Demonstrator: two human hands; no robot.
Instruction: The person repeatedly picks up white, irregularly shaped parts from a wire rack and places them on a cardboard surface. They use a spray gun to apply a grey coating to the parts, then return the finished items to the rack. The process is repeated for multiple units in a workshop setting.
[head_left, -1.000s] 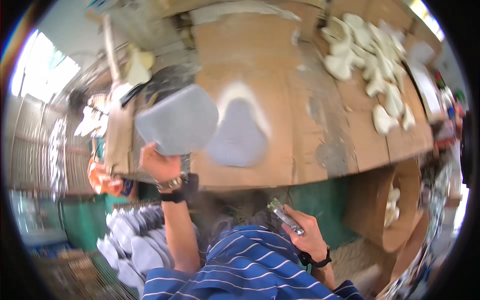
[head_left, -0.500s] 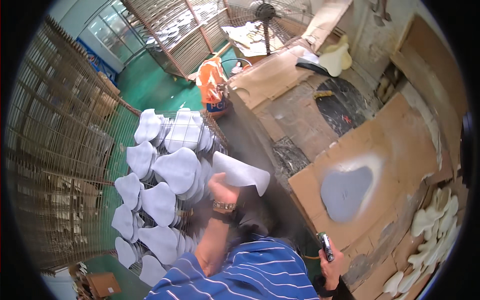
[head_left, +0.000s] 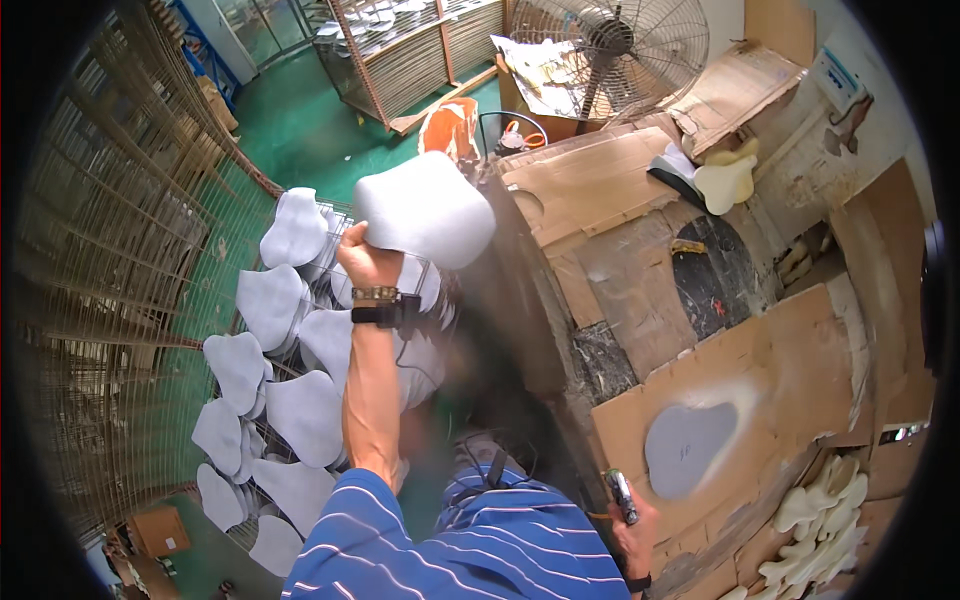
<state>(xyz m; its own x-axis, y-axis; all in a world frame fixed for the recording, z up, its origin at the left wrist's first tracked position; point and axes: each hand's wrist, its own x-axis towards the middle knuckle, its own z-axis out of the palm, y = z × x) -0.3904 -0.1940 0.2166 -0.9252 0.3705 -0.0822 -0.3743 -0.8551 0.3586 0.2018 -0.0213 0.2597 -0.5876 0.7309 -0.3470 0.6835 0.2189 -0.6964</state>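
Observation:
My left hand (head_left: pixel 367 258) is raised over the wire rack, its fingers closed on the edge of a light grey, rounded pad (head_left: pixel 430 212). At the lower right, my right hand (head_left: pixel 636 535) grips a small metal spray gun (head_left: pixel 622 495) beside the bench edge. Another grey pad (head_left: pixel 685 452) lies flat on the brown cardboard (head_left: pixel 790 345), with a whitish haze on the cardboard around it. Below and left of my raised hand, several stacks of similar grey pads (head_left: pixel 305 415) rest on the wire rack (head_left: pixel 215 300).
Cream-coloured shaped pieces (head_left: pixel 815 525) are piled at the lower right, and more pale pieces (head_left: pixel 725 183) sit at the bench's far end. A large caged fan (head_left: pixel 610 40) stands behind the bench, with an orange bag (head_left: pixel 449 128) on the green floor (head_left: pixel 300 130).
My left hand has carried the grey pad up and forward, over the far part of the rack. My right hand keeps the spray gun low at the bench. The view has shifted.

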